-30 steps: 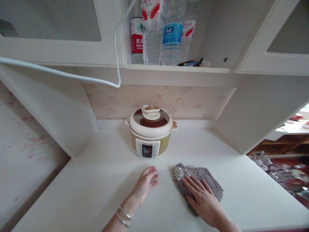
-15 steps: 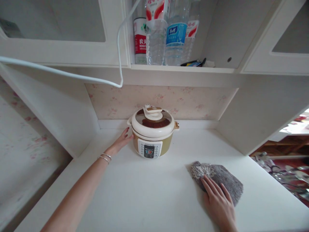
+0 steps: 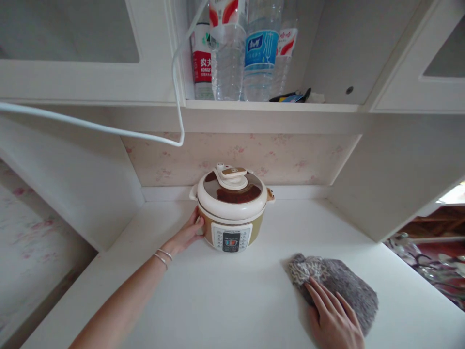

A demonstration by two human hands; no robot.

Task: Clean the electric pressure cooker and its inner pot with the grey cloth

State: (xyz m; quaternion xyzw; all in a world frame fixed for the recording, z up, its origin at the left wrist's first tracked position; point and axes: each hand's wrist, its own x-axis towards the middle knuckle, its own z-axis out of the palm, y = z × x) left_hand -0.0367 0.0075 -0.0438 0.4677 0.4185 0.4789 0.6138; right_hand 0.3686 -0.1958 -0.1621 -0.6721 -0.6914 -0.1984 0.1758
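A cream and olive-gold electric pressure cooker [image 3: 232, 213] with a brown-topped lid stands upright at the back of the white counter. My left hand [image 3: 189, 231], with two thin bracelets on the wrist, rests against the cooker's lower left side. Its fingers are apart, and some fingertips go out of sight behind the curved body. At the right front, a fuzzy grey cleaning cloth [image 3: 348, 286] with a paler patch lies on the counter. My right hand [image 3: 334, 315] lies flat on the cloth's near left part, fingers stretched out; the thumb is partly hidden.
A white cable [image 3: 109, 129] hangs across the upper left. Above the counter [image 3: 225, 300], an open cabinet shelf holds several plastic bottles [image 3: 259, 58] and small items. White side panels [image 3: 378, 169] bound both sides. Blurred clutter [image 3: 428, 264] lies beyond the right edge.
My left hand has come into contact with the cooker's side, and the cooker has turned slightly. My right hand stays on the cloth. The view has shifted a little.
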